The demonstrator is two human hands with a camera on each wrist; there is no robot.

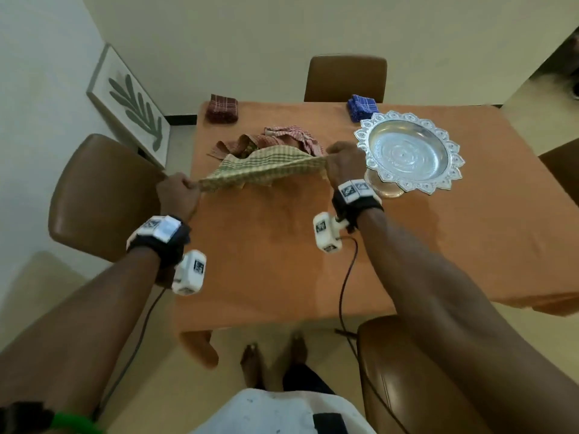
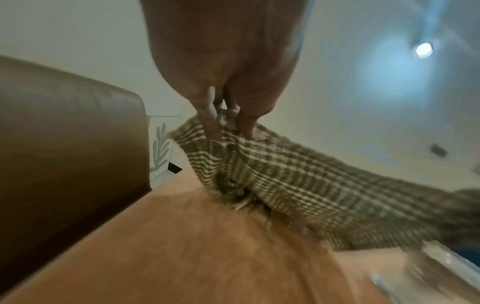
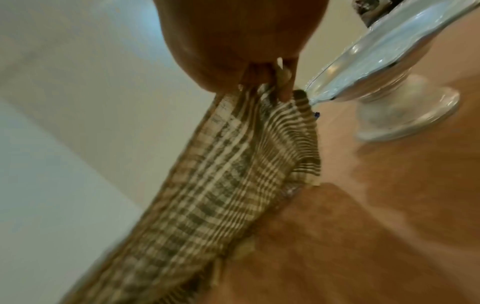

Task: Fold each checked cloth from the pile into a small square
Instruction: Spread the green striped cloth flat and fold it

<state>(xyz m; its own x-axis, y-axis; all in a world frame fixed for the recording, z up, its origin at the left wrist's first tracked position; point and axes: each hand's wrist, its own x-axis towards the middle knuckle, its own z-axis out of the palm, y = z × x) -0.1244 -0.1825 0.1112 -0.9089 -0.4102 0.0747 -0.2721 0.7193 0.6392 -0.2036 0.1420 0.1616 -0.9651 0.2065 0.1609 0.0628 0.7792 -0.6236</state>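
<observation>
A green-and-cream checked cloth point(image 1: 263, 169) hangs stretched above the orange table point(image 1: 282, 245). My left hand point(image 1: 178, 192) grips its left end, my right hand point(image 1: 341, 161) grips its right end. In the left wrist view curled fingers point(image 2: 213, 123) pinch the bunched cloth point(image 2: 298, 181). The right wrist view shows the cloth point(image 3: 221, 185) running down from my pinching fingers point(image 3: 283, 82). Behind it lies a pile of pink and brown checked cloths point(image 1: 272, 140). A folded maroon cloth point(image 1: 221, 108) sits at the far left corner, a folded blue cloth point(image 1: 362, 107) at the far right.
A silver footed tray point(image 1: 410, 151) stands just right of my right hand, its pedestal point(image 3: 405, 111) close to the cloth end. Brown chairs stand at the left point(image 1: 100, 195), far side point(image 1: 344, 78) and near right point(image 1: 416, 380). A framed leaf picture point(image 1: 128, 101) leans on the wall.
</observation>
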